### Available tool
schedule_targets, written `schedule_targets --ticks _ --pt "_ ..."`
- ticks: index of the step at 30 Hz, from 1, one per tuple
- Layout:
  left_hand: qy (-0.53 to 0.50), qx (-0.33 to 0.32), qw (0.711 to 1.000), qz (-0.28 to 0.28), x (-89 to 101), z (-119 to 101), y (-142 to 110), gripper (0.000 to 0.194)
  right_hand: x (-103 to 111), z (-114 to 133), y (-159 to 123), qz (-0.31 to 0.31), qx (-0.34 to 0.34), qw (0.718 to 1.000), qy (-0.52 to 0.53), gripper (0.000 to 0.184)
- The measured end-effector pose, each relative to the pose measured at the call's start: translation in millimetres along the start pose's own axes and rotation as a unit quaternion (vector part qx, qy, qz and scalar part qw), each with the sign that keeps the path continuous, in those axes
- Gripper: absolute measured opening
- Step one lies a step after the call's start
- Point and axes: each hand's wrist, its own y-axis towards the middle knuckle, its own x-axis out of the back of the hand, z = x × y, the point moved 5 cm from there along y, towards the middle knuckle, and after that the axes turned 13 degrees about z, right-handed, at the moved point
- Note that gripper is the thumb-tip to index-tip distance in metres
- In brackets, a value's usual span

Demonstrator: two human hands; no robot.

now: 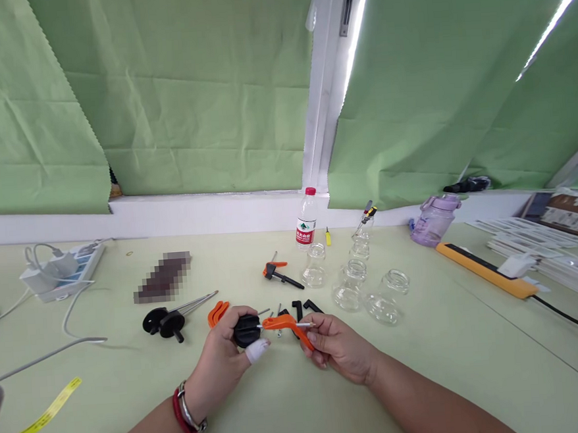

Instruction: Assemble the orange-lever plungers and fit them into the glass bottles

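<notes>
My left hand (pixel 224 350), a white wrap on its thumb, is closed around a round black cap (pixel 246 331). A thin metal rod runs from the cap through an orange lever (pixel 281 321). My right hand (pixel 340 345) pinches the lever's bent lower end, close to the rod's tip. More orange levers (pixel 218 313) lie just behind my left hand, partly hidden by it. Black L-shaped pieces (pixel 312 306) and small metal pins (pixel 278 311) lie behind my hands. To the left are black caps with long rods (pixel 170 322).
Several clear glass jars (pixel 388 296) stand at the right, near a water bottle (pixel 306 222). An orange-and-black lever assembly (pixel 278 273) lies farther back. Power strips (pixel 485 270) with cables, a purple bottle (pixel 434 221) and a yellow strip (pixel 40 418) are around the table.
</notes>
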Motion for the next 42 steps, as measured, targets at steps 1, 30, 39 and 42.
schedule_targets --ticks 1,30,39,42 --pt "0.004 0.001 1.000 0.007 -1.2 -1.8 -0.8 0.035 -0.2 0.0 0.2 0.001 -0.001 1.000 -0.004 0.025" --pt "-0.060 0.017 0.984 0.166 -21.6 -7.0 -10.7 0.040 -7.2 -3.7 -0.7 0.024 -0.017 0.996 -0.078 0.030" --pt "-0.055 0.005 0.982 0.182 -22.1 -9.4 -15.0 0.035 -11.9 -0.2 -1.4 0.026 -0.027 0.994 -0.103 0.032" --pt "-0.065 0.006 0.981 0.181 -21.8 -9.0 -15.6 0.032 -12.9 0.2 -1.7 0.029 -0.025 0.994 -0.107 0.032"
